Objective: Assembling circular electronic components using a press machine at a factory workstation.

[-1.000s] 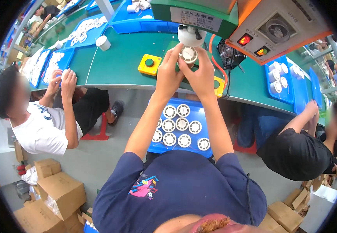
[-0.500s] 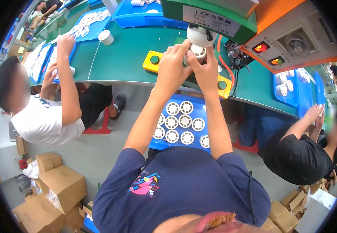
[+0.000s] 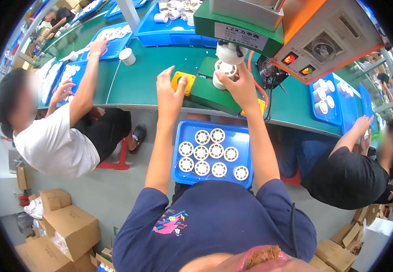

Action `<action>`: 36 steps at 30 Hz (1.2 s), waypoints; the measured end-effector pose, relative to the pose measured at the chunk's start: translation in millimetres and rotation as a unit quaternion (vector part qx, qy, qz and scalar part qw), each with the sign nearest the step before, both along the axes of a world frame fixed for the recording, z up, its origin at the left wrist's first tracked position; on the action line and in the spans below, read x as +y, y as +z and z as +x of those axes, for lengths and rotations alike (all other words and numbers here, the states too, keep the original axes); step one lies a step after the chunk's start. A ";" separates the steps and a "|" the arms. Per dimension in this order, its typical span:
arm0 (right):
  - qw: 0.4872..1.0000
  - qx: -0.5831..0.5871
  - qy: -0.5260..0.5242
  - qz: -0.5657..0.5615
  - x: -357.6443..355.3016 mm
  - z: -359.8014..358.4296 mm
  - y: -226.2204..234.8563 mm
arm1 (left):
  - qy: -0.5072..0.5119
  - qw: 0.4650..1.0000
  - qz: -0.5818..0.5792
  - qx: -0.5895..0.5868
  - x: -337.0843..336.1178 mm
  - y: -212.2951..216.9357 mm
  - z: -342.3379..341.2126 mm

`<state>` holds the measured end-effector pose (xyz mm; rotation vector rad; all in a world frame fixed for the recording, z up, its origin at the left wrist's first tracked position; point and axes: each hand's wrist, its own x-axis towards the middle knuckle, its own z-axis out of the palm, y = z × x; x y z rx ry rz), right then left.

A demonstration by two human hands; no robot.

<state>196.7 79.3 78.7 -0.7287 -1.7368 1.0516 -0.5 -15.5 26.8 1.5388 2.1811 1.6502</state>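
The right hand (image 3: 238,86) closes its grip around a white ribbed lamp housing (image 3: 223,72), which stands upright on the green press base (image 3: 212,93) directly under the white round head of the press (image 3: 231,52). The left hand (image 3: 169,93) holds nothing; its grip is wide, fingers spread, with the palm over the edge of the green worktop (image 3: 137,86) and the fingertips at the yellow button box (image 3: 183,81) with its green button. Near the right forearm, another yellow box (image 3: 261,106) sits on the worktop edge. Below both arms, in the person's lap, a blue tray (image 3: 214,156) carries nine white round housings (image 3: 209,154) in rows, open ends up. An orange control box (image 3: 328,36) with two lit lamps stands to the right of the press. To the left, a co-worker in a white shirt (image 3: 53,145) reaches onto the worktop near a white cup (image 3: 127,55); to the right, another in black (image 3: 348,174) works at blue trays.
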 end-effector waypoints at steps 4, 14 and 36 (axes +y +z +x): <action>0.994 -0.099 -0.017 0.046 1.3 -3.2 8.6 | -0.099 0.973 -0.002 -0.208 6.3 -29.9 -22.1; 0.991 -0.099 -0.085 0.013 -12.6 38.9 -0.9 | -0.155 0.930 -0.032 -0.331 18.7 -29.2 -16.6; 0.908 -0.052 -0.296 0.292 -42.7 72.9 -92.3 | -0.067 0.967 0.037 -0.243 8.2 -40.9 -5.3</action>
